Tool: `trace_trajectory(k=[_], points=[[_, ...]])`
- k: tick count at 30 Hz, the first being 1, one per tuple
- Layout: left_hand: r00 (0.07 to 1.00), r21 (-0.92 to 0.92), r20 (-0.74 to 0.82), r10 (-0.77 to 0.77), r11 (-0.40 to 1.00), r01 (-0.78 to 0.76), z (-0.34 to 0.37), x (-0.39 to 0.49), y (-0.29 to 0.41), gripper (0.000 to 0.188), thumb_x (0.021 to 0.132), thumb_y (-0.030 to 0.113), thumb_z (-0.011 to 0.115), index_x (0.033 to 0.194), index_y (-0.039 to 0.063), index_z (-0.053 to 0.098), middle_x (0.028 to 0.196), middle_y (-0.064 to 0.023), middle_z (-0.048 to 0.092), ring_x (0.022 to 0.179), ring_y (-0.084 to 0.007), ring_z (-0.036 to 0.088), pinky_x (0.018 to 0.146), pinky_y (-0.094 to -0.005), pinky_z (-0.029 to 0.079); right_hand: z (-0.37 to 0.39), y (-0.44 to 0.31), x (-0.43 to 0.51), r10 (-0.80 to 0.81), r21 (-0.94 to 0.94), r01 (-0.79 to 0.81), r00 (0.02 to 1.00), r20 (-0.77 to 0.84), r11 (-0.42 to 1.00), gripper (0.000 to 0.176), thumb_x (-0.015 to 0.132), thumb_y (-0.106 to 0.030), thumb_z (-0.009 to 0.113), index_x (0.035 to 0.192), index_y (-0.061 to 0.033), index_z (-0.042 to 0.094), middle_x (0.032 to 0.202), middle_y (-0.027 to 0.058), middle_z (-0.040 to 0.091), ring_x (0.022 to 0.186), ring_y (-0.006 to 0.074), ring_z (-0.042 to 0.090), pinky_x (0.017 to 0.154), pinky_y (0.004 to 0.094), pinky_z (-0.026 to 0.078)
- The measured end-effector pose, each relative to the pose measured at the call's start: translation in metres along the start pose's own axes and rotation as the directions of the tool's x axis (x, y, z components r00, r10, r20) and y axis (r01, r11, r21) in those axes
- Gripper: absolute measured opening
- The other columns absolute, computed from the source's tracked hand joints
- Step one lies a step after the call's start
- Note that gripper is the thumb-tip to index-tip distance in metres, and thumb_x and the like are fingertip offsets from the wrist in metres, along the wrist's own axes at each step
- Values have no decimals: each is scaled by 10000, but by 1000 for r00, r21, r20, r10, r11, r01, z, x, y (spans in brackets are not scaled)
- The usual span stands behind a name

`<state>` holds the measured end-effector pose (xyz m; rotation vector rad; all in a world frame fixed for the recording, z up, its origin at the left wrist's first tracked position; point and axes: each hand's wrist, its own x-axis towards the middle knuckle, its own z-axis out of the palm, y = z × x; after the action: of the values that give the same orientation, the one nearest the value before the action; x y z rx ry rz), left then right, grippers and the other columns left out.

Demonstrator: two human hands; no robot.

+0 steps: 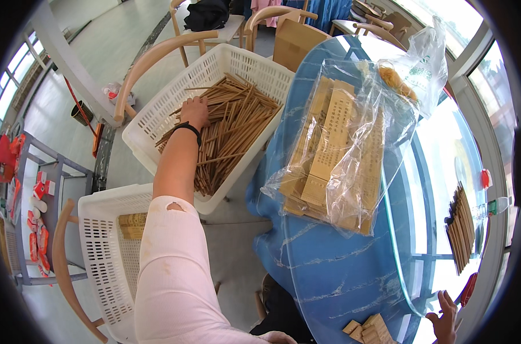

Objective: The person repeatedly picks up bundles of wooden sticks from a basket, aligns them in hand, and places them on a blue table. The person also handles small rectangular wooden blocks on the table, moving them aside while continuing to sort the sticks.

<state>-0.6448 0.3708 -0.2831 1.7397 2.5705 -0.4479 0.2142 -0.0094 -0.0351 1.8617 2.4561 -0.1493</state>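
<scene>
My left hand [195, 112] reaches palm down onto a heap of thin brown wooden sticks [237, 129] in a white perforated plastic basket [243, 191]. Its fingertips are partly hidden, so I cannot see whether they grip any sticks. At the lower right, my right hand [444, 317] is over the table's edge with its fingers apart and nothing in them. Near it, a row of dark-ended brown sticks [460, 232] lies on the blue marbled table [342, 275]. Printed kraft-paper sleeves [329, 146] lie in a clear plastic bag [351, 185] between my hands.
A second white basket [99, 258] holds printed packets [132, 225]. Folded tan card pieces [370, 331] lie at the table's near edge. A plastic bag with yellow rubber bands [397, 81] and a clear bottle [497, 206] are on the table. Wooden chairs [157, 56] stand around the baskets.
</scene>
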Motion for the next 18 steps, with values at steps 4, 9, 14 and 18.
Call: trace_trajectory(k=[4, 9, 14, 18], points=[[1000, 109, -31, 3, 994, 1, 7, 14, 16, 484, 955, 191, 743, 1395, 54, 593, 1459, -187, 499, 1363, -377, 467, 1144, -471, 427, -17, -10, 3, 124, -87, -112, 982, 144, 990, 764, 791, -60, 863, 1491, -121, 561, 1485, 190, 574, 746, 273, 659, 639, 348, 551], [995, -6, -90, -33, 999, 33, 33, 36, 32, 188, 951, 129, 733, 1106, 23, 730, 1111, -183, 679, 1080, -366, 632, 1055, -458, 509, -7, -1, 2, 22, 45, -24, 999, 34, 999, 820, 828, -524, 743, 1509, -124, 521, 1395, 321, 591, 1125, 454, 694, 635, 407, 610], [999, -12, -24, -36, 999, 36, 26, 34, 43, 111, 962, 105, 690, 883, 28, 705, 771, -137, 699, 731, -319, 661, 799, -447, 586, -7, -3, -1, 54, 23, -55, 998, 42, 998, 807, 828, -508, 742, 1509, -133, 525, 1423, 301, 579, 1154, 435, 688, 655, 396, 610], [999, -154, -33, -21, 988, 15, 18, 25, 36, 168, 960, 87, 652, 806, 33, 693, 720, -142, 677, 623, -313, 634, 599, -469, 572, -7, -4, 0, 67, 41, -68, 997, 34, 997, 799, 850, -566, 694, 1505, -139, 531, 1414, 289, 592, 1165, 440, 681, 659, 406, 609]])
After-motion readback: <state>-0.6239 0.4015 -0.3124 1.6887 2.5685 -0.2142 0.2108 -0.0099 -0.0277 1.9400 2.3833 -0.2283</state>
